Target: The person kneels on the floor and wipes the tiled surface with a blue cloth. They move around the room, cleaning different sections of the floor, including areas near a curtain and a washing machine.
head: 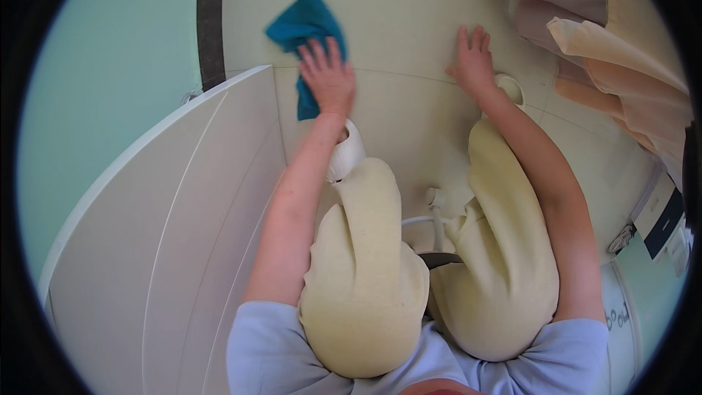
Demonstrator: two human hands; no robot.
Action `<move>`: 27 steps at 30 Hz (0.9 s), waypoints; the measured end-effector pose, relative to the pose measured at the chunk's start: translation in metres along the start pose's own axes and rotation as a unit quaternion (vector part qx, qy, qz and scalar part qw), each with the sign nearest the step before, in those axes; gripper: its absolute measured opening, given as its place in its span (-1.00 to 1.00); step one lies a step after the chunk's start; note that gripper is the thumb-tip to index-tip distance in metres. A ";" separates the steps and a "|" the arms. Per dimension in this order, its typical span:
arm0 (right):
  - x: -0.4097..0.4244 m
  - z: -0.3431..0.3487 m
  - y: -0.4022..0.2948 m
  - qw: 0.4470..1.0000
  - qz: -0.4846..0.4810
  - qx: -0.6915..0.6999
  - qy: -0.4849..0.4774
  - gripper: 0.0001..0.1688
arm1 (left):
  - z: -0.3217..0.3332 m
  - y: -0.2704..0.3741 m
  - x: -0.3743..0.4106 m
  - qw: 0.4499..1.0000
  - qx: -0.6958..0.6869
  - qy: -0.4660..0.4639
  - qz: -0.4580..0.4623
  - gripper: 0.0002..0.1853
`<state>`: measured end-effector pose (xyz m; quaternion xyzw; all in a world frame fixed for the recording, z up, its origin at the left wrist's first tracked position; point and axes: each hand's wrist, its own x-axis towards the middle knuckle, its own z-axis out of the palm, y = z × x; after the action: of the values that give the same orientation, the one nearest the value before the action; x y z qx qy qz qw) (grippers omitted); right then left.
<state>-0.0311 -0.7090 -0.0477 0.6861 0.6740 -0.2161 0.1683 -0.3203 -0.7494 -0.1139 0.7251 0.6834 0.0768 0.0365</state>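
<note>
A teal cloth (307, 22) lies partly folded on the pale tiled floor (395, 16). Pressed over it, my left hand (328, 79) holds the cloth against the floor, palm down with the fingers spread. The hand and cloth look slightly blurred. My right hand (475, 63) reaches down to the floor with nothing in it, its fingers a little apart. Just beside that wrist is a white slipper (510, 89) on my foot. The other white slipper (350, 148) shows behind my left wrist, partly hidden by my forearm.
On the left stands a white furniture panel (181, 203), close to my left arm. Beyond it are a green wall (109, 66) and a dark baseboard (211, 22). Beige and mauve curtains (609, 55) hang at the right. Behind my knees are a white stool or chair leg (437, 225) and a cable bundle (621, 238) farther right.
</note>
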 end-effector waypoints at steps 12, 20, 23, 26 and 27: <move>0.038 -0.031 -0.041 0.968 -0.199 0.105 0.111 -0.26 | -0.038 -0.044 0.053 0.995 0.070 -0.058 -0.032 -0.28; 0.077 -0.041 -0.181 0.901 -0.425 0.072 0.039 -0.27 | -0.106 -0.039 0.076 0.928 0.201 -0.308 -0.067 -0.25; 0.090 -0.034 -0.212 0.915 -0.400 0.057 0.002 -0.22 | -0.109 -0.046 0.091 0.873 0.204 -0.427 -0.118 -0.22; 0.111 -0.018 -0.221 0.906 -0.418 0.061 0.032 -0.24 | -0.103 -0.046 0.072 0.878 0.324 -0.351 -0.036 -0.16; 0.114 -0.021 -0.230 0.908 -0.413 0.061 0.025 -0.24 | -0.102 -0.046 0.069 0.877 0.339 -0.340 -0.023 -0.16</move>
<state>-0.2588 -0.5929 -0.0754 0.3606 0.8865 -0.2899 0.0047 -0.3780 -0.6833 -0.0164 0.6590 0.6295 -0.4110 0.0203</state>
